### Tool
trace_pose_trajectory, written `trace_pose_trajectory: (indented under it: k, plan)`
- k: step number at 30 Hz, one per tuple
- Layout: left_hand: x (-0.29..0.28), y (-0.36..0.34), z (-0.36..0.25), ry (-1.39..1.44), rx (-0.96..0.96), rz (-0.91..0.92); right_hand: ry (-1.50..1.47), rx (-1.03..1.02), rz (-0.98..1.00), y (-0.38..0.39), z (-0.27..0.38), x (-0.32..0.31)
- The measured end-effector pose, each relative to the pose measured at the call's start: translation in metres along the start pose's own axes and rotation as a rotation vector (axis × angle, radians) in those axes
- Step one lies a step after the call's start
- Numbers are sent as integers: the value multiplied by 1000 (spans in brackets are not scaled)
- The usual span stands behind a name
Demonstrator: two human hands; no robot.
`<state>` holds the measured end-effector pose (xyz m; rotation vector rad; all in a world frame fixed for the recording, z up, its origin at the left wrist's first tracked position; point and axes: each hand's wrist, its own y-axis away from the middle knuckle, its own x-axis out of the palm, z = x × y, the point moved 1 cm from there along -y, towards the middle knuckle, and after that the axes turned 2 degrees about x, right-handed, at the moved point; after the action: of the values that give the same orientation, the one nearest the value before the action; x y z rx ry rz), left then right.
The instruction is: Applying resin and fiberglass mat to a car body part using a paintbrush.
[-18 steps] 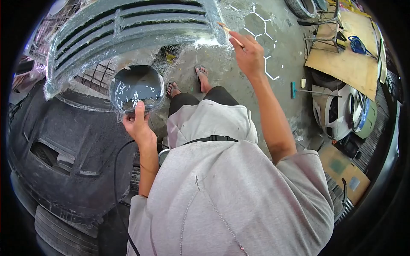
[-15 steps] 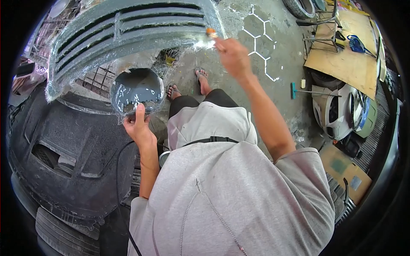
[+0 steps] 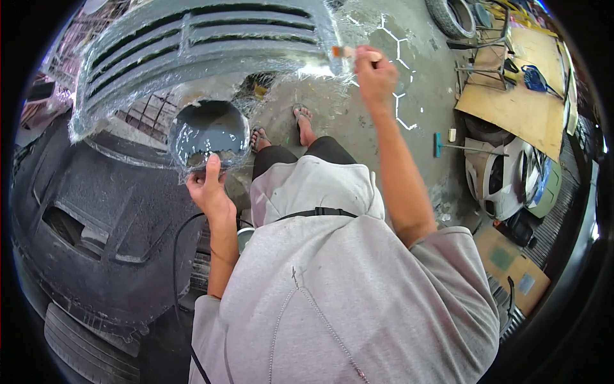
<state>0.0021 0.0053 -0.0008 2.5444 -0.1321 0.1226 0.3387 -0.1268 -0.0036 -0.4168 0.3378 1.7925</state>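
Note:
My left hand (image 3: 211, 192) grips a round bowl (image 3: 211, 125) by its near rim, thumb on top. Grey liquid coats the bowl's inside, and loose fibre strands cling round its edge. My right hand (image 3: 376, 80) is closed round the handle of a paintbrush (image 3: 346, 52), whose orange-brown tip points left. That tip is at the right end of a grey-green slotted panel (image 3: 246, 45); whether it touches cannot be told. The panel looks wet and glossy, with frayed glass-fibre strands along its edges.
A large black moulded panel (image 3: 121, 237) lies to the left, above a tyre (image 3: 96, 345). A black cable (image 3: 176, 269) runs beside my left arm. At the right are a teal-headed squeegee (image 3: 438, 145), a plywood sheet (image 3: 511, 96), a white car part (image 3: 495, 169) and another tyre (image 3: 451, 19).
My right hand has moved right with the paintbrush, from the panel's lower edge to its right end. My left hand still holds the bowl in nearly the same place.

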Motion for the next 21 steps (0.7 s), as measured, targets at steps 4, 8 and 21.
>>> trace_pose_trajectory:
  k: [4, 8, 21]
  plan:
    - [2, 0, -2, 28, -6, 0, -105, -104, 267, -25, 24, -11]
    - [2, 0, -3, 25, -29, 12, 111, -82, 620, -52, 8, 1]
    - [4, 1, -4, 43, -23, 13, 209, -146, 690, -80, 16, -2]
